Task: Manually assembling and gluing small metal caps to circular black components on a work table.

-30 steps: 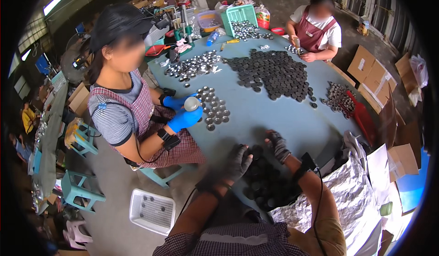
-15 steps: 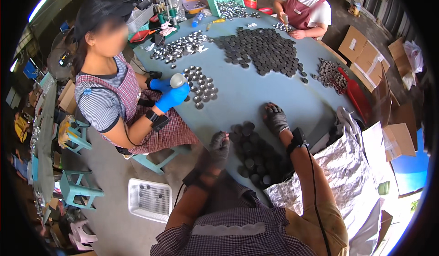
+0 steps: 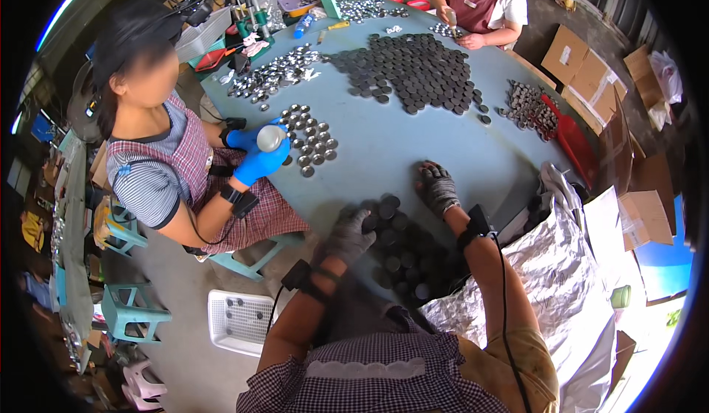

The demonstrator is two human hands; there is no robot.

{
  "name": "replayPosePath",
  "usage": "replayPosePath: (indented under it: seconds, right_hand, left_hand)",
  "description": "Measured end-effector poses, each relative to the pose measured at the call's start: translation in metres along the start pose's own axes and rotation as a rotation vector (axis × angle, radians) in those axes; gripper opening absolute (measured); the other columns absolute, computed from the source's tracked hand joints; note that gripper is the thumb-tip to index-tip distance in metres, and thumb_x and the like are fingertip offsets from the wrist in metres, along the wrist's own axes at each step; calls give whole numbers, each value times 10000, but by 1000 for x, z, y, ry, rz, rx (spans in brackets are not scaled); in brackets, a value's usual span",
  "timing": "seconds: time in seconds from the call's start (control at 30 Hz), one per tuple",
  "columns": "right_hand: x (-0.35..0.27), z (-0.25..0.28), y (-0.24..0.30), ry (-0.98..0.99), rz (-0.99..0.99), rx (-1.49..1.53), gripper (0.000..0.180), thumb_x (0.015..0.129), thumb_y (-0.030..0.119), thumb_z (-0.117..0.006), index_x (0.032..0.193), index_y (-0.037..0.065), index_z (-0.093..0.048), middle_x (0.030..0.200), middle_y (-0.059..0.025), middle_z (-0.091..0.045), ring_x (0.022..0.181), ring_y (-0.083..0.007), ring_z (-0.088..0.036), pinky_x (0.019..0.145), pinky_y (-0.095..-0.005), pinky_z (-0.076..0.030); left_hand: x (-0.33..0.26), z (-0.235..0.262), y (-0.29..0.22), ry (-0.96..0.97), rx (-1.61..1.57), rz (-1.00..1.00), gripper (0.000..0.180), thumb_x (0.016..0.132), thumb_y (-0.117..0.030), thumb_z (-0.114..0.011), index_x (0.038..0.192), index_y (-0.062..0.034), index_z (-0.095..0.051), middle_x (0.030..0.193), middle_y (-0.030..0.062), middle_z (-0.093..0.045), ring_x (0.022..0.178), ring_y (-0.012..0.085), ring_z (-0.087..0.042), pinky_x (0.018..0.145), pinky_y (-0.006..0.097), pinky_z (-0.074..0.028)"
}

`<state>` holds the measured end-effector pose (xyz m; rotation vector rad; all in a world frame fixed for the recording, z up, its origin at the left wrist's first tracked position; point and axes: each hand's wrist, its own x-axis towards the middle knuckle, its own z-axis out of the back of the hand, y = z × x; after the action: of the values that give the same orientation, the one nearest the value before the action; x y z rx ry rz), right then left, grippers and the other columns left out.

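Note:
My left hand [image 3: 350,236], in a grey fingerless glove, is at the left edge of a loose pile of black round discs [image 3: 405,254] at the table's near edge. Its fingertips touch the outer discs; blur hides whether they grip one. To the right of the pile, my right hand [image 3: 439,188], gloved the same way, rests on the blue-grey table [image 3: 369,147] with its fingers stretched forward and slightly bent. No held thing shows in it. Farther away lies a broad layer of similar black discs [image 3: 421,73].
At left, a co-worker's blue-gloved hands hold a pale cup-like piece [image 3: 271,138] beside shiny metal caps [image 3: 309,138]. Another person sits across the table. A red scoop [image 3: 574,143] lies at right by small metal parts [image 3: 530,107]. A silvery sack [image 3: 535,273] hangs at the near right edge.
My left hand has moved in against the discs, its wrist turning toward the pile. My right hand stays almost in place. The co-worker's cup-like piece has tilted, and the view has shifted slightly.

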<state>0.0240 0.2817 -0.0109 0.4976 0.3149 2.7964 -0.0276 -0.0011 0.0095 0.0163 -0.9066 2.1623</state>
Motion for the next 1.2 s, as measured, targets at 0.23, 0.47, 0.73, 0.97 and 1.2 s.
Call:
replayPosePath:
  seconds: [0.23,0.47,0.73,0.97,1.2]
  right_hand:
    - [9,-9,-4,-37,51,65,415,771,270,-631,1122,51,-598,1226,-116,-566,1197,-295,-477,1020,-411,-376]
    - [-1,-10,33,11,-374,1105,285,884,3,-559,1168,31,-575,1031,-34,-622,894,-102,-543,781,-274,-479]
    - [-29,60,129,318,45,1192,363,868,68,-599,1222,37,-525,1101,-74,-563,929,-180,-565,861,-296,-446]
    - [-15,58,118,758,-80,1062,373,826,55,-639,1185,39,-539,1039,-62,-554,855,-179,-572,812,-338,-488]
    - [2,39,140,665,-225,1493,308,836,95,-667,1123,29,-573,1031,-45,-604,849,-121,-592,727,-274,-515]
  left_hand:
    - [-12,13,1,10,-441,127,403,760,-85,-692,1141,-18,-581,1048,75,-594,983,207,-587,873,307,-475]
    - [-21,42,-19,-59,-1181,409,371,786,58,-637,1149,2,-583,961,4,-582,909,97,-561,850,256,-472]
    - [-17,49,-27,-162,-866,112,442,703,108,-689,1122,2,-601,1052,42,-586,993,144,-563,890,301,-464]
    - [-12,48,-15,-252,-664,24,440,690,94,-711,1107,-9,-614,1062,77,-596,991,191,-575,894,325,-462]
    - [0,36,10,-276,-591,18,443,686,62,-723,1111,0,-610,1055,95,-599,976,204,-583,883,329,-468]
